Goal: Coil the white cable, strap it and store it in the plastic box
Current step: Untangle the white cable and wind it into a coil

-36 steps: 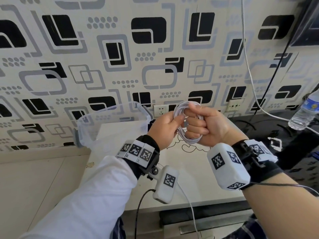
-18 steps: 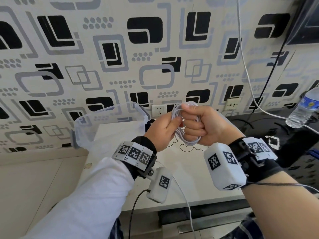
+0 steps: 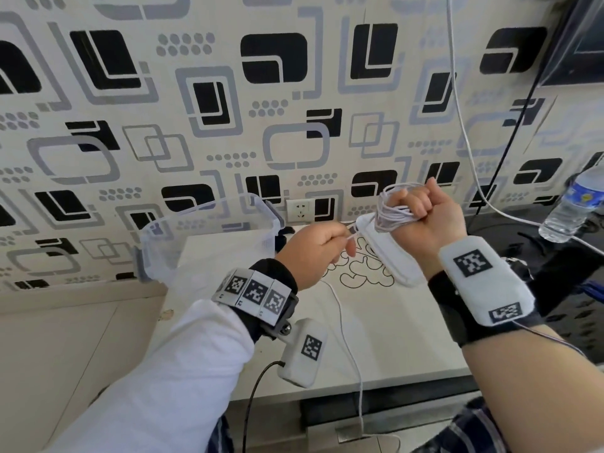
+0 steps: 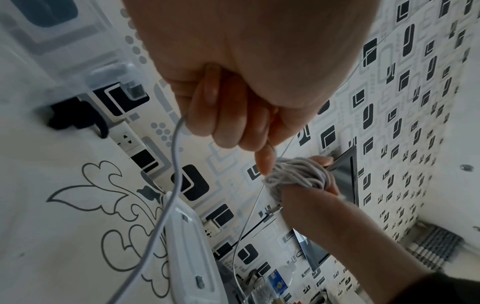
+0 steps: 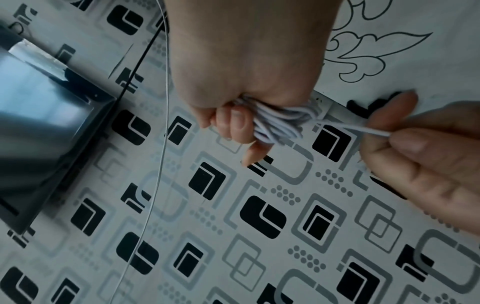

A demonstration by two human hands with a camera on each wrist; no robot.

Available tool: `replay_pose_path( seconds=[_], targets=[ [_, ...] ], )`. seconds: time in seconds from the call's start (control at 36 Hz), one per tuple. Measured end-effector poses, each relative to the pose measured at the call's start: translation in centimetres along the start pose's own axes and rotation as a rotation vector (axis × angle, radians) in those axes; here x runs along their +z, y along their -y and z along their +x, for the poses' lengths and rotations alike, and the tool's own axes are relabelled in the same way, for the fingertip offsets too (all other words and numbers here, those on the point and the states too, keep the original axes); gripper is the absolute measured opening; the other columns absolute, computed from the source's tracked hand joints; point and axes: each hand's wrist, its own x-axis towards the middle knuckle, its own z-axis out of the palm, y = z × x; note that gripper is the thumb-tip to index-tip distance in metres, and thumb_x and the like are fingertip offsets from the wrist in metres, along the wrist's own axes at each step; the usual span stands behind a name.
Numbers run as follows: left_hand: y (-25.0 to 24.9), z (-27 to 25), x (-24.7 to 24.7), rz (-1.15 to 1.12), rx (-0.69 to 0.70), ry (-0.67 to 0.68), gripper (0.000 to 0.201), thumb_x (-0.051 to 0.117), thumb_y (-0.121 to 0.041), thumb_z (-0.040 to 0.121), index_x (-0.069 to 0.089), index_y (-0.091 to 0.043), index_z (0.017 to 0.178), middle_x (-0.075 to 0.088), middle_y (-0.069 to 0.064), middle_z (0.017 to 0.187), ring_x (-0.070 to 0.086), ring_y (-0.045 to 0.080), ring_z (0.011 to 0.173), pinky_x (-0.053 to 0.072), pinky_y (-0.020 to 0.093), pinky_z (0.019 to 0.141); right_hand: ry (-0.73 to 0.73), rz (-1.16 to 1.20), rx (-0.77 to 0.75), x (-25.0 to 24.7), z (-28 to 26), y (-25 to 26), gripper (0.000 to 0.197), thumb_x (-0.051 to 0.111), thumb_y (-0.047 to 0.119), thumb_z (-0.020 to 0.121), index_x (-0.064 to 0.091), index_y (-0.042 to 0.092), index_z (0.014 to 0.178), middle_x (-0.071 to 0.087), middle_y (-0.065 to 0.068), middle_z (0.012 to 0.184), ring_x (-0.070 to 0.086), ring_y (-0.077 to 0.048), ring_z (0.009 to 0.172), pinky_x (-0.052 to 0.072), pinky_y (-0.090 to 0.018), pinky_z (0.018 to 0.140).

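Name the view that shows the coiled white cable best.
Right wrist: the coiled white cable fills the right hand, strands distinct. The head view shows it small, the left wrist view greyish and partly behind a finger.

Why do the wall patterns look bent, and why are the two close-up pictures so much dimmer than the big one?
Head view: bright daylight, wide lens curving the wall pattern near the edges. Left wrist view: dimmer and greyish, the left hand looming huge, the plastic box smeared. Right wrist view: bluish cast, the dark screen blurred with glare, the coiled cable fairly sharp.
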Motion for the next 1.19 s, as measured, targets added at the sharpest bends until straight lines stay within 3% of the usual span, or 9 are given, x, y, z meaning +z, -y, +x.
replay_pose_path(
  seconds=[0.11, 0.22, 0.36, 0.56, 0.67, 0.78, 0.92, 1.0, 1.19],
  targets=[
    [-0.7, -0.1, 0.1, 0.075, 0.035, 0.016, 0.025, 0.049, -0.013, 0.095, 0.068, -0.011, 0.078, 0.043, -0.003, 0.061, 0.035, 0.005, 0.048, 0.031, 0.018, 0.050, -0.129, -0.096, -0.185, 0.5, 0.1, -0.2, 0.032, 0.043, 0.025, 0.100, 0.050, 0.008, 0.074, 0.029, 0.005, 0.051, 0.027, -0.012, 0.039, 0.054, -0.033, 0.075],
    [-1.0, -0.2, 0.4, 0.059, 0.055, 0.026, 0.024, 0.053, -0.010, 0.091, 0.069, -0.014, 0.073, 0.044, 0.003, 0.060, 0.034, 0.010, 0.049, 0.031, 0.022, 0.051, -0.176, -0.173, -0.237, 0.7, 0.2, 0.4, 0.038, 0.039, 0.023, 0.101, 0.035, 0.015, 0.064, 0.030, 0.002, 0.053, 0.028, -0.014, 0.043, 0.054, -0.042, 0.083],
    [-1.6, -0.4, 0.0, 0.008, 0.112, -0.006, 0.022, 0.057, -0.014, 0.093, 0.069, -0.012, 0.075, 0.037, -0.011, 0.048, 0.032, 0.006, 0.045, 0.028, 0.014, 0.048, -0.256, -0.409, -0.222, 0.5, 0.9, -0.3, 0.032, 0.041, 0.020, 0.101, 0.042, 0.013, 0.070, 0.040, 0.001, 0.054, 0.037, -0.015, 0.048, 0.048, -0.050, 0.089],
    [-1.3, -0.1, -0.5, 0.032, 0.170, -0.122, 0.020, 0.061, -0.013, 0.091, 0.072, -0.010, 0.075, 0.065, 0.010, 0.068, 0.055, 0.024, 0.062, 0.044, 0.021, 0.060, -0.326, -1.058, -0.047, -0.2, 1.8, -4.0, 0.023, 0.042, 0.015, 0.101, 0.047, 0.008, 0.080, 0.053, -0.003, 0.059, 0.053, -0.015, 0.041, 0.049, -0.023, 0.040],
    [-0.6, 0.3, -1.2, 0.026, 0.159, -0.191, 0.016, 0.065, -0.010, 0.089, 0.069, -0.005, 0.074, 0.070, 0.008, 0.073, 0.065, 0.019, 0.069, 0.052, 0.027, 0.067, -0.155, -1.272, 0.118, -1.0, 1.0, -5.0, 0.010, 0.048, 0.007, 0.098, 0.049, -0.002, 0.102, 0.063, -0.024, 0.086, 0.065, -0.034, 0.073, 0.057, -0.051, 0.075],
    [0.4, 0.5, -2.0, 0.053, 0.160, -0.271, 0.020, 0.069, -0.021, 0.086, 0.066, -0.010, 0.070, 0.066, 0.014, 0.070, 0.061, 0.032, 0.069, 0.053, 0.044, 0.069, -0.004, -1.342, 0.291, -1.4, -0.1, -5.5, 0.016, 0.043, 0.008, 0.098, 0.037, -0.002, 0.111, 0.058, -0.020, 0.072, 0.062, -0.035, 0.063, 0.056, -0.054, 0.073],
    [0.8, 0.7, -2.6, 0.004, 0.120, -0.245, 0.028, 0.064, -0.022, 0.092, 0.059, -0.007, 0.069, 0.052, -0.005, 0.054, 0.050, 0.003, 0.047, 0.041, 0.018, 0.052, 0.093, -1.438, 0.551, -1.3, -0.5, -5.8, 0.067, 0.027, 0.062, 0.095, 0.052, 0.001, 0.108, 0.043, -0.013, 0.057, 0.044, -0.023, 0.044, 0.044, -0.038, 0.057],
    [1.3, 0.9, -3.1, -0.003, 0.071, -0.220, 0.028, 0.060, -0.026, 0.095, 0.058, -0.007, 0.074, 0.046, -0.012, 0.052, 0.042, 0.002, 0.045, 0.036, 0.017, 0.052, 0.186, -1.438, 0.693, -1.2, -0.5, -5.6, 0.087, 0.020, 0.078, 0.084, 0.055, 0.002, 0.103, 0.036, -0.007, 0.049, 0.034, -0.017, 0.037, 0.037, -0.029, 0.050],
    [1.7, 1.2, -3.1, -0.153, 0.052, -0.148, 0.039, 0.059, -0.037, 0.092, 0.056, 0.000, 0.081, 0.040, -0.007, 0.053, 0.033, 0.009, 0.043, 0.029, 0.020, 0.044, 0.465, -1.162, 0.910, -0.7, -1.0, -4.3, 0.041, 0.059, 0.045, 0.088, 0.046, 0.007, 0.083, 0.025, 0.002, 0.042, 0.017, -0.012, 0.030, 0.008, -0.023, 0.038]
  ],
)
